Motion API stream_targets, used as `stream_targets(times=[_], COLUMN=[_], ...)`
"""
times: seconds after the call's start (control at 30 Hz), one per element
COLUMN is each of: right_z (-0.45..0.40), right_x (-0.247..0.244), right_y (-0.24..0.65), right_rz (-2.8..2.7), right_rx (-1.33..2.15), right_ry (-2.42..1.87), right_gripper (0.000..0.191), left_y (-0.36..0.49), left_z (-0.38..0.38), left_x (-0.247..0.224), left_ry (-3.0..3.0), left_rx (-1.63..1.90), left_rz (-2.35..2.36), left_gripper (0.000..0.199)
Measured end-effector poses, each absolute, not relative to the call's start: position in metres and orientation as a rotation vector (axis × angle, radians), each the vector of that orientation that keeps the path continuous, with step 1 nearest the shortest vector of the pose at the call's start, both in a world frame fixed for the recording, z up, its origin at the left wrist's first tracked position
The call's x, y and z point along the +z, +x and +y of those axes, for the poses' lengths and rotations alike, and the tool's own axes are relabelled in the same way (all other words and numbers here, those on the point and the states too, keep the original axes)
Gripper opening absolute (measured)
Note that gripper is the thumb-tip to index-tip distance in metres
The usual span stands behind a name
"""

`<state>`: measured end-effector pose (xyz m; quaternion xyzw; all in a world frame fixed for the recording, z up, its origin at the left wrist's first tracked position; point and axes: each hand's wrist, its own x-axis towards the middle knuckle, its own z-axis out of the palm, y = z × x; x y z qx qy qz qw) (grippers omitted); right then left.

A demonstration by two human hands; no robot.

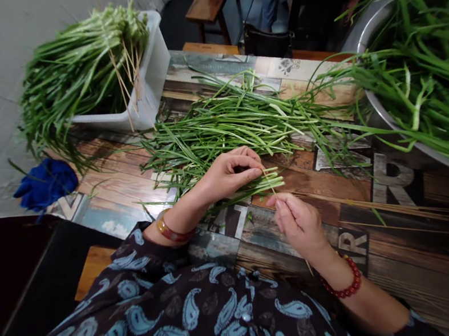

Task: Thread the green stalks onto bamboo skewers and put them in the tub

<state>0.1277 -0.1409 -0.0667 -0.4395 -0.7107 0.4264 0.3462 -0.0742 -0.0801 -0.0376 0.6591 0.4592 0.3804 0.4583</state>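
Well, from my distant seat the head view gives me two bare hands close together over the plank-patterned table [431, 251]. Left hand [223, 172]: thumb and fingertips pinched at the pale end of a small bunch of green stalks [269, 181], a thin straw strand [273, 190] crossing it there. Right hand [299, 223]: thumb and forefinger nipping the strand, remaining fingers curled in. Whether the strand goes right round the bunch I cannot tell. The bunch's pale ends point right; the rest runs leftward beneath the left hand, beside a loose heap of stalks [232, 126].

Handling, by my judgement: light, the pale ends fairly firm, the leaves limp and easily bruised. Wet skins would be slippery (I can't make out moisture from here). Best hold is close to the pale ends, stalks gathered evenly, pressure snug but not crushing. The strand looks dry and stiffish, apt to snap if jerked; I'd take it near the bunch.

Surroundings: white tub [153, 80] at left, piled with greens [84, 50], more strands hanging over its side; blue glove [48, 184] nearer the wearer; steel basin [384, 112] of long leaves [447, 86] at upper right; spare strands [408, 210] lying right of the hands.
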Motion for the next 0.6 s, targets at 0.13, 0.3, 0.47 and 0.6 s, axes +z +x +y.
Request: stream_targets(times=[0.13, 0.3, 0.47, 0.6], right_z=[-0.1404, -0.1404, -0.1405, -0.1406], right_x=[-0.0667, -0.0667, -0.0659, -0.0662], right_y=[0.1279, 0.1278, 0.1277, 0.1274], right_rz=[-1.819, -1.823, -1.813, -1.816], right_rx=[1.168, 1.161, 1.171, 1.168], right_ry=[-1.155, -1.147, -1.155, -1.153], right_gripper=[0.025, 0.024, 0.024, 0.024], left_y=[-0.0753, -0.0752, -0.0729, -0.0700], left_z=[-0.0797, -0.0803, -0.0814, -0.0825], left_x=[-0.0375, -0.0388, -0.0390, -0.0381], left_ry=[1.638, 1.589, 1.547, 1.563], left_rx=[0.904, 0.905, 0.892, 0.870], left_rz=[1.099, 1.095, 1.098, 1.053], left_gripper=[0.019, 0.018, 0.019, 0.019])
